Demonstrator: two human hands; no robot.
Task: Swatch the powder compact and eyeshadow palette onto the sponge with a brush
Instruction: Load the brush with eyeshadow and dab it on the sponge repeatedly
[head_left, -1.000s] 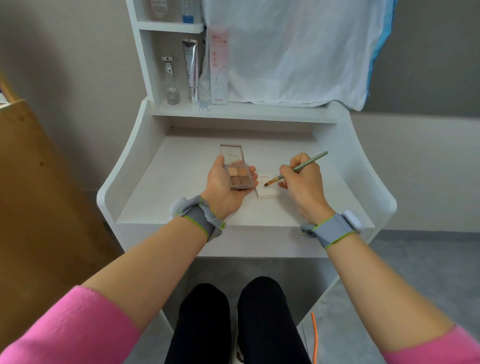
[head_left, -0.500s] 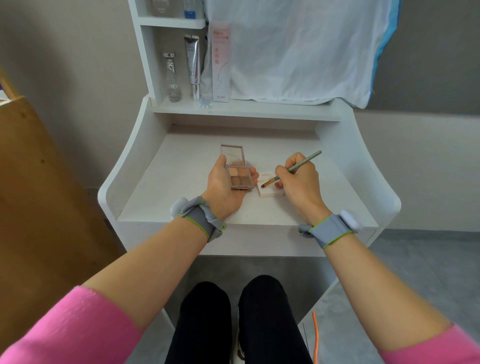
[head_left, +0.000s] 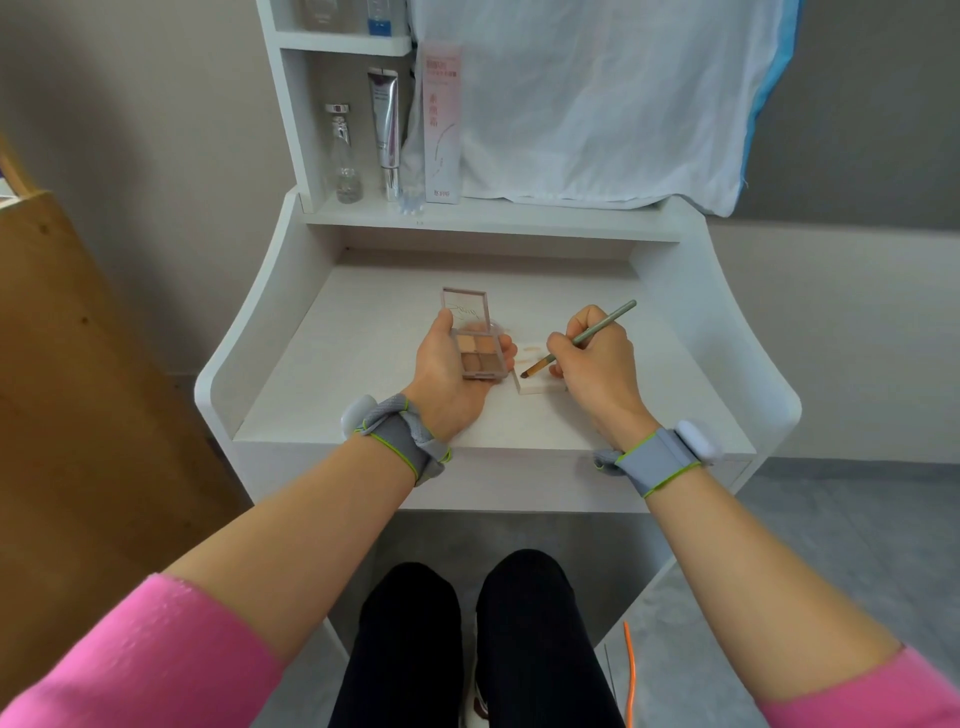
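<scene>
My left hand (head_left: 447, 379) cradles open eyeshadow palette (head_left: 479, 358), four tan pans. Right hand (head_left: 597, 364) pinches brush (head_left: 576, 340); tip on sponge (head_left: 537, 387) edge, bare desk (head_left: 322, 384) beyond fingers.

A white vanity desk (head_left: 363, 332) stands against a beige wall (head_left: 130, 156). Its shelf (head_left: 467, 215), beyond the fingers, carries a white cloth (head_left: 597, 93) draped above. A wooden cabinet (head_left: 78, 389) stands left. The floor (head_left: 831, 519) is grey.

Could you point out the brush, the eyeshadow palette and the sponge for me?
brush (head_left: 597, 330), head view, middle of its green handle.
eyeshadow palette (head_left: 480, 356), head view, the colour pans.
sponge (head_left: 540, 386), head view, its top face near the brush tip.
</scene>
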